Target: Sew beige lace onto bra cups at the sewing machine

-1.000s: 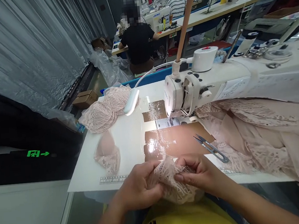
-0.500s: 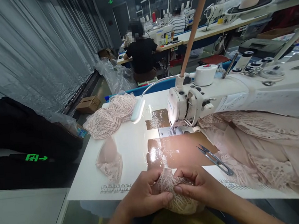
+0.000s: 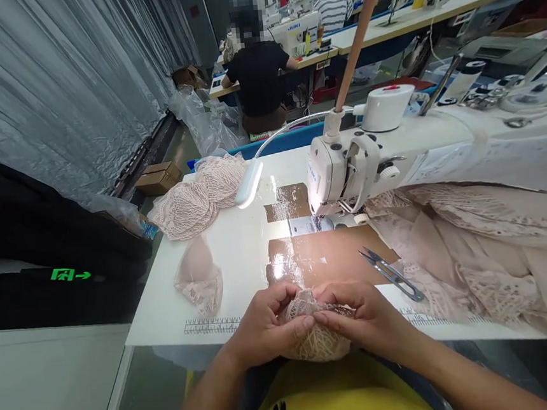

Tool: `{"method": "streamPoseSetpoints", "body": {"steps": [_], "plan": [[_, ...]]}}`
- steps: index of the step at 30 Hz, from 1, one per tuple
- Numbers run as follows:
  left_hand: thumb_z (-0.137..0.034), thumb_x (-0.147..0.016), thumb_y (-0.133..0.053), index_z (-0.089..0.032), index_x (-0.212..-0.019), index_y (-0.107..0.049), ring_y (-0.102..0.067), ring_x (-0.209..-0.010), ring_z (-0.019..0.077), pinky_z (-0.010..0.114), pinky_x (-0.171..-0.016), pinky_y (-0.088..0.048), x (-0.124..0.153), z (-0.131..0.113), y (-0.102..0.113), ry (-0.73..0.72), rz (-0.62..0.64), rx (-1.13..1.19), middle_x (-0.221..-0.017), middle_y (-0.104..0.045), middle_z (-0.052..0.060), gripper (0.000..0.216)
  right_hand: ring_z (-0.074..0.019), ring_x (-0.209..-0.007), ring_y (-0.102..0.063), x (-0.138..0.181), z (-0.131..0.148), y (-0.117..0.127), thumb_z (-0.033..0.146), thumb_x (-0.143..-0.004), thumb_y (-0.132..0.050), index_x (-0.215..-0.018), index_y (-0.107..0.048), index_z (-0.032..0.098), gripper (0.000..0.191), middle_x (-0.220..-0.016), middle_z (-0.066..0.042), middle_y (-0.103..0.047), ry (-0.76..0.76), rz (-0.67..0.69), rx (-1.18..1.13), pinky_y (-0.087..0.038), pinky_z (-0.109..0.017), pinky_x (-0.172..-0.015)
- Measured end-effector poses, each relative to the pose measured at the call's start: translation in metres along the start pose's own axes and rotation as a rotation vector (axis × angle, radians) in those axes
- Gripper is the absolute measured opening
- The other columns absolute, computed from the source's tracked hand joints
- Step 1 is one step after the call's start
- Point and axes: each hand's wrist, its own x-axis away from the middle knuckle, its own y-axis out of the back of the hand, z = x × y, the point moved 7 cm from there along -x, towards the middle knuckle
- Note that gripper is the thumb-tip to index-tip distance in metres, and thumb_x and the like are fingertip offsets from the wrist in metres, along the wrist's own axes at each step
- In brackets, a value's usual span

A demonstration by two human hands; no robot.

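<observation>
Between my two hands is a pale pink lace bra cup, held at the table's front edge. My left hand pinches its left side between thumb and fingers. On the other side my right hand grips the lace, its thumb close to the left thumb. Fingertips behind the fabric are hidden. A second lace cup lies flat on the white table, left of my hands. Thread snips rest right of my hands, partly over a brown taped patch. Beyond stands a white sewing machine.
Stacked lace cups sit at the table's back left, beside a small lamp. Piled pink lace fabric covers the right side under the machine arm. A printed ruler runs along the front edge. A co-worker sits ahead.
The view has tilted downward, showing more yellow clothing below. Both hands keep hold of the lace cup, and their thumbs have come closer together.
</observation>
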Motion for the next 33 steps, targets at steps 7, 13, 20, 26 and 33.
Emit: {"method": "streamPoseSetpoints", "body": {"steps": [7, 13, 20, 26, 33], "plan": [[-0.033, -0.081, -0.061, -0.013, -0.093, -0.059, -0.046, -0.070, 0.0116, 0.022, -0.064, -0.038, 0.000, 0.002, 0.001, -0.014, 0.009, -0.021, -0.081, -0.053, 0.002, 0.023, -0.0176, -0.075, -0.060, -0.003, 0.002, 0.001, 0.029, -0.083, -0.060, -0.067, -0.058, 0.019, 0.019, -0.078, -0.004, -0.064, 0.041, -0.058, -0.032, -0.045, -0.028, -0.069], [-0.030, -0.082, -0.061, -0.013, -0.091, -0.061, -0.048, -0.069, 0.0115, 0.021, -0.064, -0.038, 0.000, -0.009, 0.005, -0.085, -0.029, -0.177, -0.078, -0.055, 0.002, 0.020, -0.0156, -0.065, -0.056, -0.003, -0.006, 0.001, 0.029, -0.082, -0.058, -0.065, -0.054, 0.018, 0.021, -0.072, -0.003, -0.063, -0.035, -0.076, -0.010, -0.042, -0.026, -0.060], [-0.033, -0.084, -0.058, -0.011, -0.079, -0.058, -0.040, -0.065, 0.0095, 0.021, -0.060, -0.033, -0.007, 0.003, 0.005, 0.001, -0.001, -0.065, -0.070, -0.047, 0.000, 0.022, -0.0136, -0.060, -0.051, -0.004, -0.013, -0.001, 0.034, -0.080, -0.060, -0.064, -0.054, 0.017, 0.024, -0.064, -0.001, -0.059, -0.094, -0.065, -0.006, -0.039, -0.024, -0.055], [-0.034, -0.083, -0.060, -0.012, -0.080, -0.056, -0.041, -0.066, 0.0093, 0.021, -0.062, -0.034, -0.012, 0.014, 0.004, 0.041, 0.002, 0.092, -0.072, -0.046, 0.000, 0.023, -0.0136, -0.062, -0.053, -0.009, -0.023, 0.021, 0.048, -0.081, -0.059, -0.078, -0.060, 0.017, 0.031, -0.070, -0.002, -0.059, -0.147, -0.143, -0.195, -0.043, -0.025, -0.057], [-0.034, -0.085, -0.057, -0.012, -0.079, -0.056, -0.040, -0.068, 0.0105, 0.022, -0.063, -0.034, -0.020, 0.011, -0.002, 0.013, -0.002, -0.045, -0.072, -0.046, 0.000, 0.023, -0.0120, -0.063, -0.048, -0.012, -0.013, 0.014, 0.039, -0.084, -0.057, -0.077, -0.062, 0.016, 0.025, -0.068, 0.000, -0.056, -0.075, 0.013, 0.012, -0.037, -0.023, -0.058]]}}
